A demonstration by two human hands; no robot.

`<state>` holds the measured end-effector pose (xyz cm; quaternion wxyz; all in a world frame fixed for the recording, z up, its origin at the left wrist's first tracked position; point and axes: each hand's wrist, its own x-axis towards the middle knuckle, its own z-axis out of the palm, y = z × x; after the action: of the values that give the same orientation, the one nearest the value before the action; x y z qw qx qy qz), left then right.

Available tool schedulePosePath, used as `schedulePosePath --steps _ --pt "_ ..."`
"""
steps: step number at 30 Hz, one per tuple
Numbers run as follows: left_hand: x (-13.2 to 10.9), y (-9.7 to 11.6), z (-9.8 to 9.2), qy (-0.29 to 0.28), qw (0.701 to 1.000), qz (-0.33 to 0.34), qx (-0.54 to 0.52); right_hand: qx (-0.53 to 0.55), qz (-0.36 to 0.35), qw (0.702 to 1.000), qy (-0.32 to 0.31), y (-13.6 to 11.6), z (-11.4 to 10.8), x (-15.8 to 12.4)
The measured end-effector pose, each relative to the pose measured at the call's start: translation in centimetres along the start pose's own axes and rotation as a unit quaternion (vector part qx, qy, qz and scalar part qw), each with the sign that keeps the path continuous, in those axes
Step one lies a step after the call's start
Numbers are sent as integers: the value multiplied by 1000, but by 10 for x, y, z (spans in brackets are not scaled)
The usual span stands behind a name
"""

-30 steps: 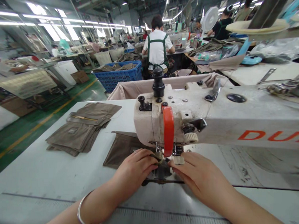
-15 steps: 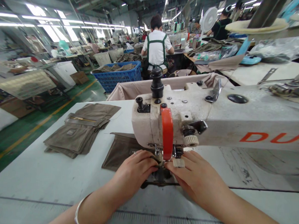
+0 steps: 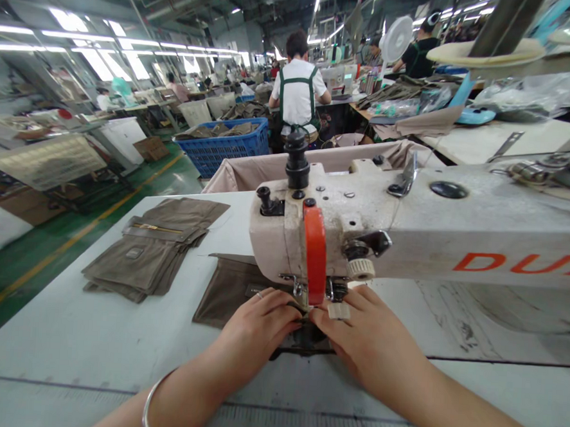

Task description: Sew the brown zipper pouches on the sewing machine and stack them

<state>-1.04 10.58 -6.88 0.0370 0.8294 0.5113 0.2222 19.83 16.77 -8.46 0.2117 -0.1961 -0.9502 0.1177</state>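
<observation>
A brown fabric piece (image 3: 225, 287) with a small dark label lies under the head of a white sewing machine (image 3: 418, 247). My left hand (image 3: 261, 321) is closed on the fabric's near edge, just left of the presser foot area, with fingertips pinched together. On the other side of the needle area, my right hand (image 3: 374, 335) has its thumb and fingers pressed on the same work, close to the left fingertips. A red guard (image 3: 314, 254) hangs in front of the needle, which is hidden. The fabric between my fingertips shows only in part.
A stack of brown fabric pieces (image 3: 142, 256), one with a zipper, lies left on the white table (image 3: 64, 348). Printed ruler marks run along its near side. Beyond are a pink cloth bin (image 3: 239, 175), a blue crate (image 3: 226, 149) and a co-worker (image 3: 297, 88) seen from behind.
Both hands stay at the needle area and have shifted very slightly. More of the label on the fabric shows beside my left fingers. The stack has not moved.
</observation>
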Motion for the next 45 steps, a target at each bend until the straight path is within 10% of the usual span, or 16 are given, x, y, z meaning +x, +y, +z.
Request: schedulePosePath --steps 10,15,21,29,45 --pt "-9 -10 6 21 998 -19 -51 237 83 967 41 5 2 4" --pt "-11 -5 4 23 999 42 -18 137 50 988 47 16 -6 -4" --pt "-15 3 1 14 998 8 -55 -67 197 977 43 45 -23 -26" --pt "-18 0 9 6 992 127 3 96 -27 995 -15 -4 -11 -9" --pt "-17 8 5 -52 993 105 -29 93 -52 994 -23 -1 -2 -10"
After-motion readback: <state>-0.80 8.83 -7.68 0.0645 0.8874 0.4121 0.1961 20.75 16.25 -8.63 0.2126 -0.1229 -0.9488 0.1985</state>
